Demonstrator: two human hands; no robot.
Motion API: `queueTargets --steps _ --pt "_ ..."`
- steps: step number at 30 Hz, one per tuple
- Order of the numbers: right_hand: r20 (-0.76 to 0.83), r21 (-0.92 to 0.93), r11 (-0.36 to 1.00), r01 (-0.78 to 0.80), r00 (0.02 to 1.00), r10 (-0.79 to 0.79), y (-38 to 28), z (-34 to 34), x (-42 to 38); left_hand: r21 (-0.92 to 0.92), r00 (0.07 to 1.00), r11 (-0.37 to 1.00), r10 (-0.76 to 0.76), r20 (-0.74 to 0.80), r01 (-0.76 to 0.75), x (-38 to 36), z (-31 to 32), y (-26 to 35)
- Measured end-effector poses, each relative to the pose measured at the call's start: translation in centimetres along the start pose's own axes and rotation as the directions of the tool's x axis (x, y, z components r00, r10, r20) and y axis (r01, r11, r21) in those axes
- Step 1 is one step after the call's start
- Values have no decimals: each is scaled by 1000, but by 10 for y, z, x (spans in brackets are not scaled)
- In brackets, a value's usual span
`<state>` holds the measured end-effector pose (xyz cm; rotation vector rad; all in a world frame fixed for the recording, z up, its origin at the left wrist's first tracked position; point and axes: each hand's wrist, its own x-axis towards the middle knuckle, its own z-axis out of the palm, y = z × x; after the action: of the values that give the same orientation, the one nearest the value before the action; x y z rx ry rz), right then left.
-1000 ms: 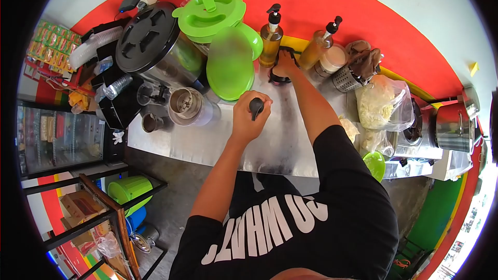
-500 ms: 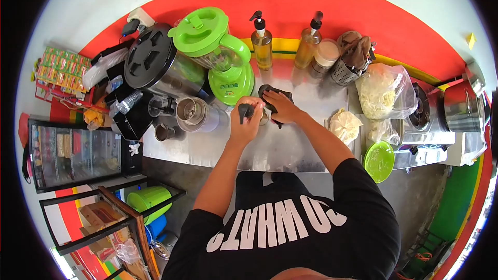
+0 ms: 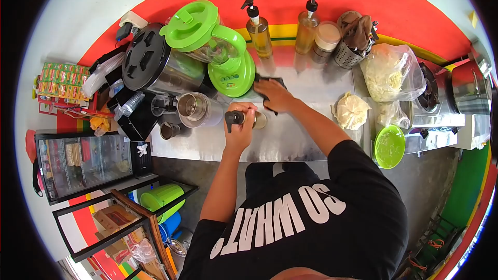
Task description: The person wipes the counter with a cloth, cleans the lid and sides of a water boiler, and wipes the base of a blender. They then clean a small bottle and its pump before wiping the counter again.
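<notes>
My left hand (image 3: 241, 127) is closed round a black-handled tool (image 3: 234, 118) above the steel counter (image 3: 290, 137). A round, pale end (image 3: 259, 120) shows just right of its fingers; the rest is hidden by the hand. Ahead and to the right, my right hand (image 3: 275, 96) presses down on a dark item (image 3: 279, 81), perhaps a cloth, its fingers bent over it. The green blender (image 3: 228, 75) stands close to the left of that hand.
Two pump bottles (image 3: 259, 39) (image 3: 306, 31) line the back. At left are a steel cup (image 3: 193, 108) and a black-lidded container (image 3: 146, 59). To the right lie a pale cloth bundle (image 3: 351, 111), a filled plastic bag (image 3: 391, 75) and a green bowl (image 3: 389, 147).
The view has shifted. My left hand still grips the tool, which sits farther left of the dark item. My right hand remains on that item, its fingers more bent.
</notes>
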<state>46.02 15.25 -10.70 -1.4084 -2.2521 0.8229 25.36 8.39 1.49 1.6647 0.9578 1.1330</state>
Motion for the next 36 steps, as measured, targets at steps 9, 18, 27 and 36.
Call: queueTargets --steps 9,18,27,36 --pt "-70 -37 996 -80 995 77 85 -57 -91 -45 1000 999 5 15 -4 6 5 1" --pt "-313 -168 938 -304 918 242 16 -6 -19 -116 994 991 -72 -84 62 11 10 15" --pt "171 -164 986 17 985 11 -17 0 -148 -298 989 945 -145 -4 137 11 6 10" --pt "-238 -239 887 -394 910 340 8 3 -91 -201 934 952 -160 318 231 15 -14 24"
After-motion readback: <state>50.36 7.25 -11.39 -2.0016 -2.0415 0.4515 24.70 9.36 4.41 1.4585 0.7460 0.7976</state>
